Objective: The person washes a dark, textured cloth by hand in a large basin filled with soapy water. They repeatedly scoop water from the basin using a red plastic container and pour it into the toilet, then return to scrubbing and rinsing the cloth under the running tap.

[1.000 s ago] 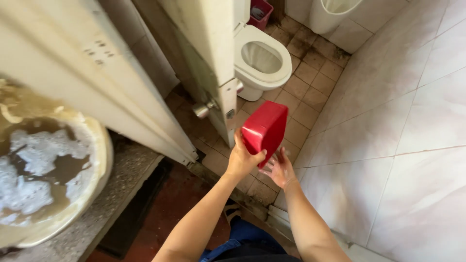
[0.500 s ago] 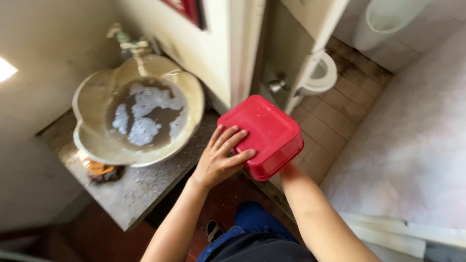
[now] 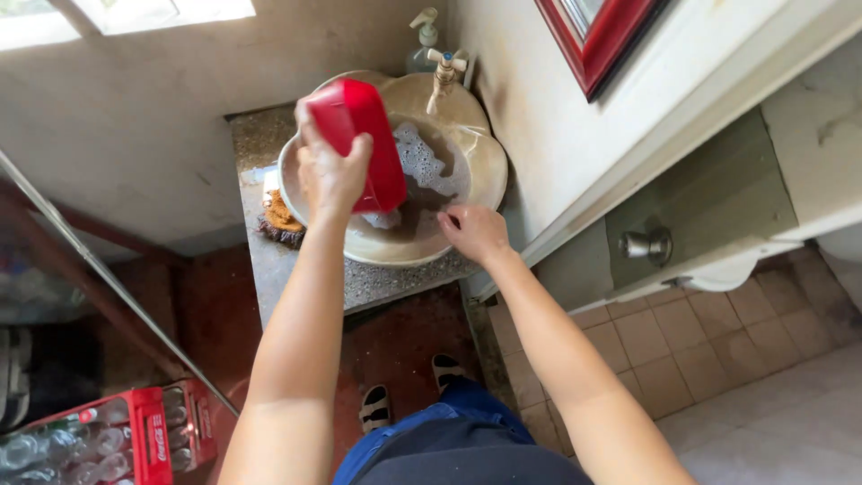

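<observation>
My left hand (image 3: 330, 175) grips a red plastic container (image 3: 361, 151) and holds it tilted on edge over a beige round basin (image 3: 480, 162) that has foamy dirty water in it. My right hand (image 3: 474, 231) hovers over the basin's near rim with its fingers curled and nothing in them. A tap (image 3: 443, 74) stands at the far edge of the basin, and a soap pump bottle (image 3: 422, 43) is behind it.
The basin rests on a speckled stone counter (image 3: 377, 283). An orange-brown scrubber (image 3: 280, 220) lies left of the basin. A red-framed mirror (image 3: 600, 38) hangs on the wall. A door with a round knob (image 3: 646, 244) is on the right. A red crate of bottles (image 3: 99, 440) sits at lower left.
The view swung from the toilet stall to the basin. The red container moved from in front of me to over the basin, now in my left hand alone; my right hand came off it.
</observation>
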